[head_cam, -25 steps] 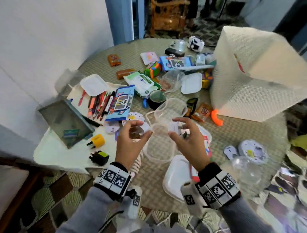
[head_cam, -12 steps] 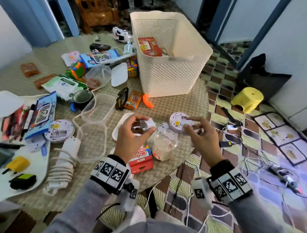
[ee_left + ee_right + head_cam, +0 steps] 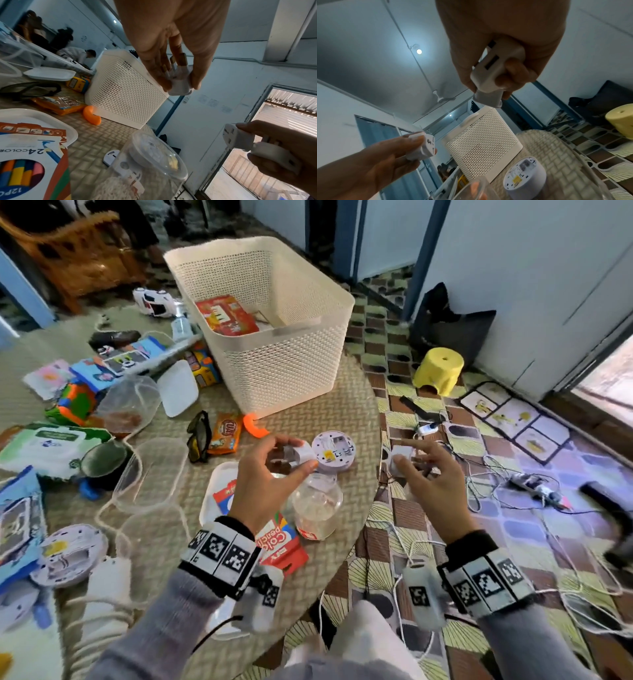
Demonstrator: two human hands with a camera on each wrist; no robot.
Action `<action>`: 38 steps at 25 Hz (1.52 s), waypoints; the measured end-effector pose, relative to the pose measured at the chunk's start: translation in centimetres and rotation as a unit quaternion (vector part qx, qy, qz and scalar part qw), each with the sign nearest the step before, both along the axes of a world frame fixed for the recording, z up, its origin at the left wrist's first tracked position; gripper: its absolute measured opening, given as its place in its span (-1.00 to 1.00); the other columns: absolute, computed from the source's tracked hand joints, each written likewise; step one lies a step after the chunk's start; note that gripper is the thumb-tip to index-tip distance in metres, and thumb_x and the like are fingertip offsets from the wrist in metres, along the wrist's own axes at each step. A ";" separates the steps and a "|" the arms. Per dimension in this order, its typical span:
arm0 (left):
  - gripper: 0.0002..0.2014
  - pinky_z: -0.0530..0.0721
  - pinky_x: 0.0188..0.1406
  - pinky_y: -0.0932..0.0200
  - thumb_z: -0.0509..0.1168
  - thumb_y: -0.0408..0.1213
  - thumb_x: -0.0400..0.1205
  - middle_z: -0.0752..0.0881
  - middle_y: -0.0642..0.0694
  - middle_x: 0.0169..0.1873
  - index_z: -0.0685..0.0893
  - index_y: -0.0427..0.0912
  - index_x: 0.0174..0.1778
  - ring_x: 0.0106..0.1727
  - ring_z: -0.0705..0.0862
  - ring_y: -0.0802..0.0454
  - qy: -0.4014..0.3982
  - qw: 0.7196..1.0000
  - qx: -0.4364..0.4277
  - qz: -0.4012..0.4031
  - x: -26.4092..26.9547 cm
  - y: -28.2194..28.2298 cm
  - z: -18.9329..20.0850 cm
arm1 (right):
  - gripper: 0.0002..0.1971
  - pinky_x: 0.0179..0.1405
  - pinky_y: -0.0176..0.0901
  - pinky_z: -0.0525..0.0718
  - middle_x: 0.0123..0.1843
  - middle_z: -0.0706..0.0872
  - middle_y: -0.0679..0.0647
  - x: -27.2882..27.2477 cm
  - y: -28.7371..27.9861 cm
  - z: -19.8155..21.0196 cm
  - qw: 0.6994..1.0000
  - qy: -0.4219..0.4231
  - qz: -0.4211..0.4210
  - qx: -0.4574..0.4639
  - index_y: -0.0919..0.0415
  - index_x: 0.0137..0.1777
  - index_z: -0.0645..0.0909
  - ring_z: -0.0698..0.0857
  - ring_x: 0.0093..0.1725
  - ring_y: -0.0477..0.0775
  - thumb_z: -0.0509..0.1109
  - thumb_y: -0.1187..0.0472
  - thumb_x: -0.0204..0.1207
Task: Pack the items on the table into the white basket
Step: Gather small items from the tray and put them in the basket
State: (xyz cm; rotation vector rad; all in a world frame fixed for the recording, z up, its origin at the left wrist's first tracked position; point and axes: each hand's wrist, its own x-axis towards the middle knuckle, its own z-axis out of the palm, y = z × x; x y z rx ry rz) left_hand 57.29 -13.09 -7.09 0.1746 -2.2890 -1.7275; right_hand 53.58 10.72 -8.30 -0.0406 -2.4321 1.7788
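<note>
The white mesh basket [image 3: 284, 371] stands upright at the back of the round table, with a red box [image 3: 226, 314] inside it. My left hand [image 3: 296, 456] pinches a white plug adapter [image 3: 306, 453] between thumb and fingers; its metal pins [image 3: 178, 60] point back toward the palm. My right hand [image 3: 406, 458] grips a pair of joined white adapters [image 3: 399, 455], [image 3: 493, 73] over the table's right edge. Both hands are raised in front of the basket [image 3: 120, 92], well short of its rim.
Below my hands lie a round white device [image 3: 334, 451], a clear jar [image 3: 317, 508], a coloured-pencil box [image 3: 281, 546] on a white tray [image 3: 214, 491], and an orange hook [image 3: 253, 428]. Many items crowd the left. Cables and a yellow stool [image 3: 438, 371] are on the floor to the right.
The view has swung right and the basket now shows from above. Both hands moved right with their adapters; the right hand now hangs past the table's edge.
</note>
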 end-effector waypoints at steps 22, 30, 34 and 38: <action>-0.75 0.71 -0.15 0.25 0.56 -0.32 0.43 0.75 -0.08 -0.12 0.66 -0.06 -0.07 -0.11 0.76 0.07 0.017 0.999 0.005 0.043 -12.2 0.4 1.4 | -0.74 -0.10 0.06 0.70 -0.07 0.70 -0.14 -13.1 -2.6 -0.2 0.999 0.031 0.001 -0.041 -0.08 0.02 0.58 0.66 -0.05 -0.15 0.56 0.09 0.39; -0.75 0.71 -0.15 0.31 0.56 -0.35 0.42 0.73 0.04 -0.14 0.66 -0.05 -0.09 -0.15 0.74 0.15 0.042 0.990 -0.029 0.135 -18.8 6.7 1.8 | -0.65 -0.06 0.20 0.74 -0.03 0.74 -0.14 -22.7 3.2 0.7 0.991 0.008 0.132 -0.022 -0.18 0.06 0.61 0.73 -0.02 -0.01 0.50 -0.12 0.26; -0.74 0.74 -0.08 0.23 0.56 -0.35 0.42 0.74 -0.01 -0.10 0.66 -0.03 -0.09 -0.11 0.76 0.06 0.067 0.982 -0.019 0.177 -22.1 10.1 2.0 | -0.66 -0.15 0.24 0.75 -0.07 0.71 -0.17 -27.8 6.6 2.5 0.983 0.011 0.184 -0.017 -0.08 0.11 0.63 0.74 -0.09 -0.04 0.57 0.09 0.34; -0.74 0.75 -0.12 0.23 0.56 -0.34 0.41 0.75 0.00 -0.10 0.67 -0.07 -0.07 -0.10 0.76 0.07 0.060 0.980 -0.032 0.187 -24.6 12.1 2.3 | -0.62 -0.13 0.21 0.77 -0.02 0.67 -0.18 -31.5 7.7 3.6 0.972 0.008 0.233 -0.002 -0.09 0.14 0.60 0.72 -0.02 -0.03 0.55 0.01 0.32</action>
